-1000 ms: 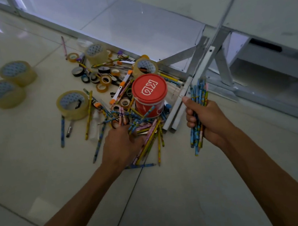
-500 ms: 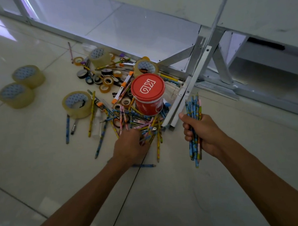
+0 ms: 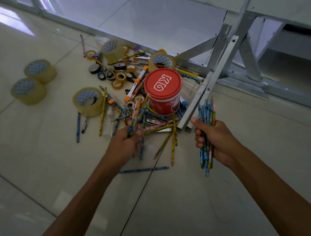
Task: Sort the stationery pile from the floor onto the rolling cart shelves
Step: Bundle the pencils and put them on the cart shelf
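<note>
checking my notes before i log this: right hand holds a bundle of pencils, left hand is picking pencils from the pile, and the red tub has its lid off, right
Not quite. The red tub has its lid on: the head view shows the closed red top with white lettering. The rest stands: the right hand grips a bundle of pencils, and the left hand is picking pencils from the pile.

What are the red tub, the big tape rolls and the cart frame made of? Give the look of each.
Round red tub with white lettering: seemingly plastic, slightly glossy, moulded lid.
Large yellowish clear tape rolls: translucent plastic film, probably on a card core.
Grey cart frame: metal, dull silver bars with bolts.
</note>
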